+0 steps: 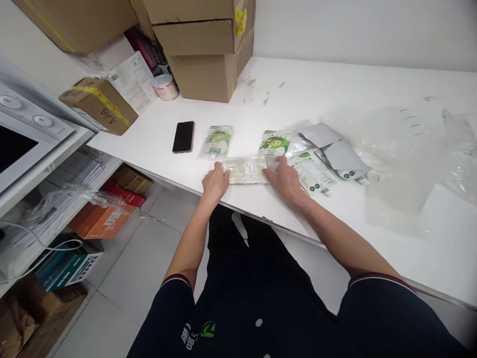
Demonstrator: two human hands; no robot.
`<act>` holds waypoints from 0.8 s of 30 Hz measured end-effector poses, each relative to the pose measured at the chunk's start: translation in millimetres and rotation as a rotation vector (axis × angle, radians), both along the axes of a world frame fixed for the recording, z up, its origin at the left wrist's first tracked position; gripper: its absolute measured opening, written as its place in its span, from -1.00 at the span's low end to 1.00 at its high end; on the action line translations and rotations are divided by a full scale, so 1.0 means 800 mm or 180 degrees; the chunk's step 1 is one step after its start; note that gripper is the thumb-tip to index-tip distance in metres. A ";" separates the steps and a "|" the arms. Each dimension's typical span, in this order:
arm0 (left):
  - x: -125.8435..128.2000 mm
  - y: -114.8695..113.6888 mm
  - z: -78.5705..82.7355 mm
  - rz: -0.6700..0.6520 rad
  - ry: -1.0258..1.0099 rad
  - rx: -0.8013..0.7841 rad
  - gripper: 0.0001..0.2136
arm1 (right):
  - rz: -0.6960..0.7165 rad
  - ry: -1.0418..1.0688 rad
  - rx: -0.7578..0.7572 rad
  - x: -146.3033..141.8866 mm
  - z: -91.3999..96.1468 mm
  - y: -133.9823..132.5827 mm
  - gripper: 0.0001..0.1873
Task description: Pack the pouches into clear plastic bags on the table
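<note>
left hand [215,183] pinches the left end of a flat clear packet [244,170] between thumb and curled fingers, and the right hand [283,180] pinches its right end; the packet, with a white label [253,169], lies near the front edge of the desk [257,112]. just behind it are a bagged green pouch [219,140] and another green pouch [275,141]. a phone [183,136] lies farther left, overlapping pouches [341,151] and clear plastic [395,164] toward the right edge. cardboard boxes [204,74] and a tin [166,88] stand toward the back left corner.
</note>
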State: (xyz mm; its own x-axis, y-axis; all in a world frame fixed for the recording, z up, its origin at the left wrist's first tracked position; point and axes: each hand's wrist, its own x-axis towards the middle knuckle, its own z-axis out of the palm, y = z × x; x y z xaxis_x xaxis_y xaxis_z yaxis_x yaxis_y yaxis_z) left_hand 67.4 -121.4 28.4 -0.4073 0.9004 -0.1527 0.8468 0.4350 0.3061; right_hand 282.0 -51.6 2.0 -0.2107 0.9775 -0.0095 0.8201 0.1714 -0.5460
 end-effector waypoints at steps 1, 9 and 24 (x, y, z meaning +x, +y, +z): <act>0.005 -0.002 0.002 -0.0027 0.0093 -0.0064 -0.57 | 0.0038 -0.0108 0.0118 0.000 0.000 -0.003 -0.36; 0.050 -0.079 0.036 -0.0535 0.0660 -0.0918 -0.68 | 0.1530 -0.1212 0.1858 0.022 -0.013 -0.022 -0.72; 0.034 0.034 0.007 -0.0778 -0.0654 -0.0102 -0.59 | 0.2047 -0.0528 0.1737 0.035 -0.036 0.016 -0.67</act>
